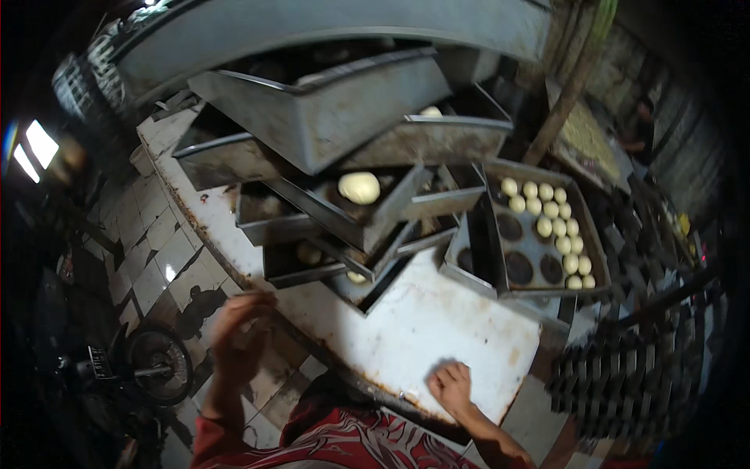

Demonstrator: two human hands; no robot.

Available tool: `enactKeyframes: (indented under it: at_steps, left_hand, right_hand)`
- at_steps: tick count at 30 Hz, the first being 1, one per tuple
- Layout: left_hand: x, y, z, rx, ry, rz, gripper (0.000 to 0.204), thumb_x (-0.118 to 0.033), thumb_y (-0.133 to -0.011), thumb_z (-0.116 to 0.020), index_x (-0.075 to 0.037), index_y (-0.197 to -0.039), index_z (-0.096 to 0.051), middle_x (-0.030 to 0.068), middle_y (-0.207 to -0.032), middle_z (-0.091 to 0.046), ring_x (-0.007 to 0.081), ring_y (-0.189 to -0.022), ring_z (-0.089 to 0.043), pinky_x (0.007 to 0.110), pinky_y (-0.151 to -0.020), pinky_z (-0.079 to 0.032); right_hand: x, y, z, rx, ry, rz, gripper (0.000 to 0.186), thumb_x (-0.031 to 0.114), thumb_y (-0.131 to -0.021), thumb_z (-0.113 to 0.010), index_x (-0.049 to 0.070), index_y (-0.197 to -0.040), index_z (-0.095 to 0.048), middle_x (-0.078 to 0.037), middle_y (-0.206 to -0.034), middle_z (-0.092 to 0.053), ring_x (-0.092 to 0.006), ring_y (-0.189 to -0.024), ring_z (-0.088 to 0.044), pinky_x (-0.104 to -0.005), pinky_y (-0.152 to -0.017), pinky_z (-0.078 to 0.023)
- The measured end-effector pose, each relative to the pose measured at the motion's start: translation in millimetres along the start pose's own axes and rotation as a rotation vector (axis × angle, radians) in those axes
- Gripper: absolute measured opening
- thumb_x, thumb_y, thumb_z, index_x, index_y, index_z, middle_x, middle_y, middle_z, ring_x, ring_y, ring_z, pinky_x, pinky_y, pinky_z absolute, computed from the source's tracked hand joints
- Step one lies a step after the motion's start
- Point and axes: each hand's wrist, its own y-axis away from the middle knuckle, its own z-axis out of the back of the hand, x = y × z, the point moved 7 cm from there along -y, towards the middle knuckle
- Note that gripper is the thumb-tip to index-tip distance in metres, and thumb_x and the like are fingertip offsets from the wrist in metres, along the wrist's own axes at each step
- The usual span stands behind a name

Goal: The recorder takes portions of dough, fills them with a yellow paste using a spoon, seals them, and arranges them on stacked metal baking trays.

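Note:
My right hand (451,384) is over the near part of a worn white tabletop (437,313), its fingers curled in and nothing showing in them. At the table's left edge is my left hand (241,328), blurred by motion, so its grip is unclear. It is nearest to the stacked dark metal pans (254,223). A large pale dough ball (359,188) lies in one of these pans, and smaller pieces show in the pans below. On the right, a metal tray (539,293) holds several rows of small pale dough balls (558,227), with dark round patches on its bare part.
More pans (312,129) lie crosswise at the back of the table. Stacked dark metal pieces (617,383) stand at the lower right. A motorbike wheel (160,367) is on the tiled floor at left. Near a wooden post (570,86), a person (644,137) stands in the background.

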Motion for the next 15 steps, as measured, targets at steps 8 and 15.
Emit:
enactKeyframes:
  at_steps: [8, 15]
  left_hand:
    - [8.0, -138.0, 101.5, -0.417, -0.209, -0.567, 0.049, -0.043, -0.091, -0.045, 0.004, -0.102, -0.052, 0.0183, -0.106, -0.056, 0.0342, -0.106, -0.051, 0.047, -0.092, -0.038]
    - [51.6, -151.4, 72.5, -0.134, -0.298, -0.367, 0.036, -0.034, -0.093, -0.043, -0.001, -0.102, -0.056, 0.0062, -0.067, -0.055, 0.0232, -0.063, -0.054, 0.039, -0.064, -0.045]
  right_hand:
    - [-30.6, 6.0, 2.1, 0.741, -0.082, -0.813, 0.048, 0.032, -0.078, -0.059, -0.001, -0.111, -0.047, -0.02, -0.105, -0.053, -0.0288, -0.098, -0.052, -0.0364, -0.086, -0.042]
    - [142.1, -296.8, 273.9, 0.363, -0.489, -0.159, 0.034, 0.007, -0.073, -0.068, 0.0, -0.102, -0.052, -0.012, -0.099, -0.059, -0.0221, -0.095, -0.057, -0.0347, -0.083, -0.045]
